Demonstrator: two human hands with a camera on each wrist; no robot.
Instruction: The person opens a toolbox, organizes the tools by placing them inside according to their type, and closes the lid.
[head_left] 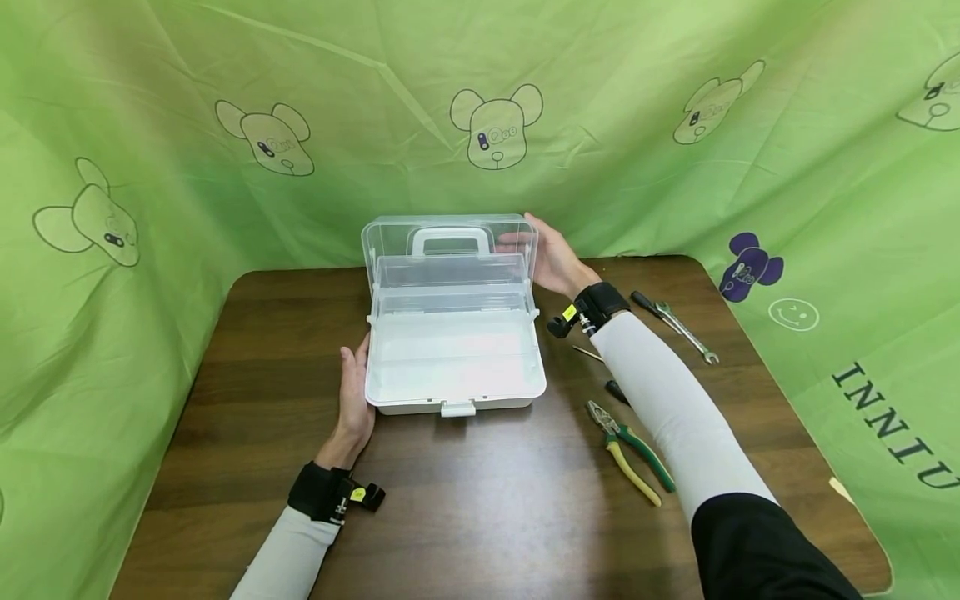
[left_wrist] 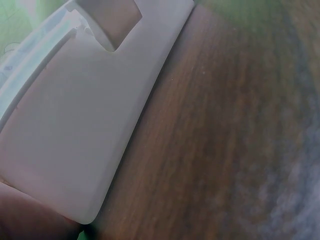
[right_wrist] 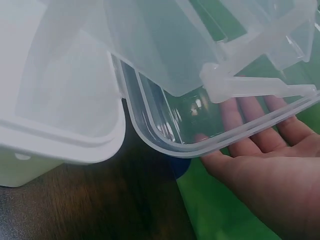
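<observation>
A white plastic toolbox stands on the table with its clear lid raised and tilted back. Inside the lid are a white carry handle and translucent trays. My left hand rests flat along the toolbox's left side, thumb up; the left wrist view shows the front wall and latch. At the lid's right edge, my right hand touches it from behind. In the right wrist view, its extended fingers show through the clear plastic, the thumb near the rim.
Pliers with green and yellow handles lie right of the toolbox. Farther back are a wrench and a black-handled tool. My right forearm partly covers another black handle and a thin metal shaft. Green cloth hangs behind the table.
</observation>
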